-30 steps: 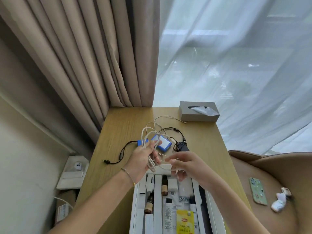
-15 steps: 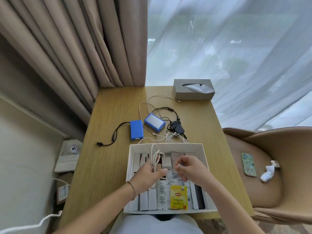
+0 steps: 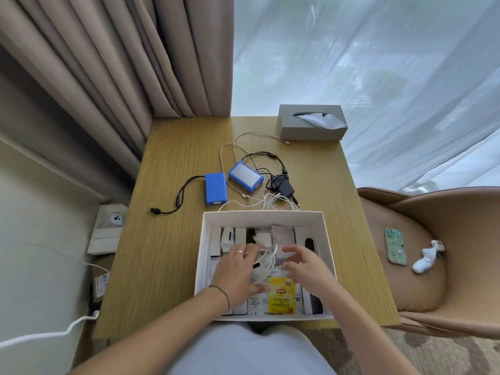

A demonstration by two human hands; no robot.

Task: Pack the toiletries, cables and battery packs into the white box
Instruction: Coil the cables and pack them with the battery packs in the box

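The white box stands at the near edge of the wooden table, packed with white toiletry tubes and a yellow tea sachet. A coiled white cable lies on top of them in the middle of the box. My left hand lies palm down over the coil's left side, fingers stretched out on it. My right hand hovers just right of the coil with fingers spread, holding nothing. Two blue battery packs, a black charger, more white cables and a beige cable lie behind the box.
A grey tissue box sits at the table's far right corner. Curtains hang behind the table. To the right a tan chair carries a phone and a small white item. Small boxes sit on the floor at left.
Both hands came down from above the table into the box with the white coil. My left hand's grip on it flattened out and my right hand spread open. The view tilted down.
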